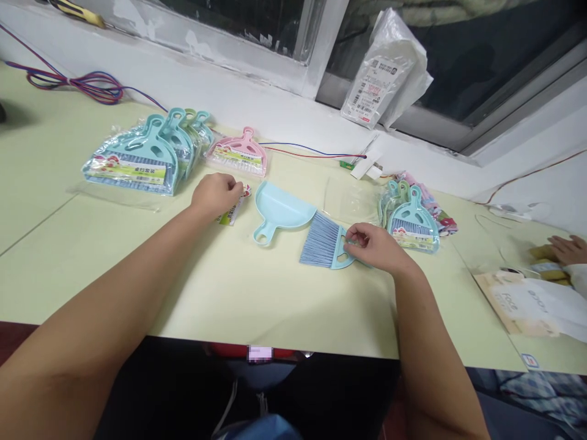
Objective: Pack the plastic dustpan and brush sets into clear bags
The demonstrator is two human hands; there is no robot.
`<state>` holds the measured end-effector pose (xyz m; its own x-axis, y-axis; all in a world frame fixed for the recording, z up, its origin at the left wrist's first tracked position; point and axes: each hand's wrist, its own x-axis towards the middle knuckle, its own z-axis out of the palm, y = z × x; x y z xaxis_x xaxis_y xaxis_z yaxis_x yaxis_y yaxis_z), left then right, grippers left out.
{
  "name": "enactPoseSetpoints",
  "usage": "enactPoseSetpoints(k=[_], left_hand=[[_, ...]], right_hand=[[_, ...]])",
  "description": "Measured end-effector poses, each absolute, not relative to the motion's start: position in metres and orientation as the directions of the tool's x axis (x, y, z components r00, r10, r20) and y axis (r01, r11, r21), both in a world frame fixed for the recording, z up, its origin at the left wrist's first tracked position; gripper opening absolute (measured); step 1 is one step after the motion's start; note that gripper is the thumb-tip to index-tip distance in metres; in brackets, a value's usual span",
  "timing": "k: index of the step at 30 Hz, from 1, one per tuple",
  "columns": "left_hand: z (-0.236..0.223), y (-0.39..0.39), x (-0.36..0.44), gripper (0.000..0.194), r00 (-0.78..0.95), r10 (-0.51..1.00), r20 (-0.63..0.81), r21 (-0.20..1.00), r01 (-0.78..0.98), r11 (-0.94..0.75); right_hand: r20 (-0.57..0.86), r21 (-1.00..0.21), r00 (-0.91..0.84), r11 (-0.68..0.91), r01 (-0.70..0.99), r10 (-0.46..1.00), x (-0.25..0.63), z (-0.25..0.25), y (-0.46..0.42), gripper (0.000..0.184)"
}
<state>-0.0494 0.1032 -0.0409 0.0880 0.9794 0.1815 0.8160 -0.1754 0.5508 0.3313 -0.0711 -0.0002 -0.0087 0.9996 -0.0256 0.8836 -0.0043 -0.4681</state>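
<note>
A small green and white label card [230,214] is pinched in the fingers of my left hand [215,197], low over the table. My right hand [376,245] is closed on the handle end of a light blue hand brush [321,242], whose blue bristles point left. Between my hands lies a light blue dustpan [287,208], its handle toward me and its right corner by the bristles. Left of it, packaged blue dustpan-and-brush sets [147,153] lean together in clear bags. A pink packaged set [241,153] lies behind my left hand.
More packaged sets [413,217] stand at the right beside a patterned cloth [431,198]. A clear plastic bag [351,198] lies behind the brush. Coiled wires [94,85] sit at the back left. At far right, another person's hand [568,249] rests near a tissue pack [527,299].
</note>
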Motion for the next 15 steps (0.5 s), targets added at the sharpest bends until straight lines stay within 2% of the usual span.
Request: enactPoseSetpoints(k=[8,15], left_hand=[[-0.036,0.098,-0.047,0.029,0.032,0.980,0.198,0.619,0.771,-0.151],[-0.032,0.085,-0.039,0.029,0.082,0.928,0.364,0.659,0.681,-0.319]], right_hand=[[-0.116,-0.469,-0.065,0.003,0.883,0.991,0.328,0.005,-0.075,0.026],[-0.196,-0.444,-0.047,-0.046,0.895,0.979,0.330,0.008,-0.078,0.029]])
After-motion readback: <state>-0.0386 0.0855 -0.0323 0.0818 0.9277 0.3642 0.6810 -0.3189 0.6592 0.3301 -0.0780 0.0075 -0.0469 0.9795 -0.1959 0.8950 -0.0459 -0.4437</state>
